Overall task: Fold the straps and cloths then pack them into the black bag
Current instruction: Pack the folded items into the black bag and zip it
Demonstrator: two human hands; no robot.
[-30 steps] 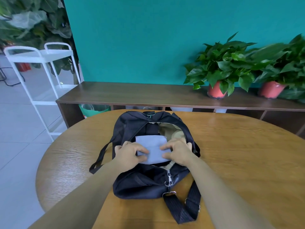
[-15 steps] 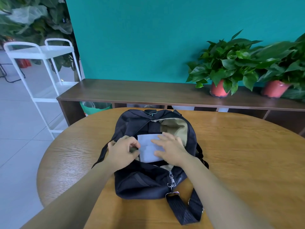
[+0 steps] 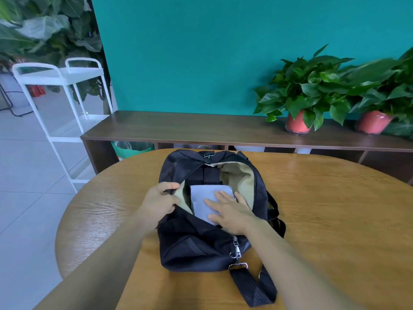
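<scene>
1. A black fabric bag [image 3: 196, 247] is lying unzipped on a round, wood-grained counter [image 3: 324, 220], its tan lining [image 3: 242, 177] showing. Inside, a folded pale blue-grey cloth [image 3: 205, 193] is sitting just in front of a folded black webbing strap [image 3: 211, 175].
2. The left hand [image 3: 159, 201] is gripping the bag's left rim, fingers curled over the edge.
3. The right hand [image 3: 230, 211] is lying flat on the cloth, its straight, spread fingers pressing down on it inside the opening.
4. A second ago both hands were holding the cloth by its ends over the mouth, and half a second ago the left hand was at the cloth's left edge. Now it is on the rim instead, the opening is gaping wider and the cloth is sitting deeper.
5. The cloth is looking smooth and rectangular, while the bag is looking soft and creased. Metal zipper pulls [image 3: 235, 249] are hanging at its near end, where a ribbed black shoulder strap [image 3: 252, 287] is trailing over the counter.
6. Behind, leafy plants in red-orange pots [image 3: 298, 123] are standing on a long dark-wood shelf unit [image 3: 201, 128] against a teal wall. A white metal trolley [image 3: 58, 74] is standing at left.
</scene>
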